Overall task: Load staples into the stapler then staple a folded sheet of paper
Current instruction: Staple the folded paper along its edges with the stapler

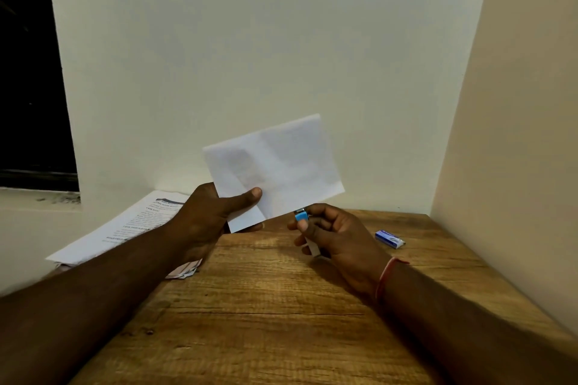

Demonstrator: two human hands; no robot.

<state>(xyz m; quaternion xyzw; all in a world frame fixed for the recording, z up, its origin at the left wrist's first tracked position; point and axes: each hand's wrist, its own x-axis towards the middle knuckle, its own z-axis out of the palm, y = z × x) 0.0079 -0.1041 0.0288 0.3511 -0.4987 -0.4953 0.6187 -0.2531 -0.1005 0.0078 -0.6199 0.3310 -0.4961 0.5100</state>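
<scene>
Stapler (301,216): mostly hidden within right hand (337,234), only blue tip and pale end showing; folded paper (281,166): lower corner covered by left hand (203,216); printed sheets (125,228): text too blurred to read, partly under left forearm (109,275); blue box (390,239): label illegible; pinkish scraps (184,270): mostly hidden under that forearm

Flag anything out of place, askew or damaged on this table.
Nothing looks damaged or spilled. The printed sheets lie at an angle at the wooden table's left edge, apparently overhanging it, with small scraps beside them. The staple box lies apart at the right.
</scene>
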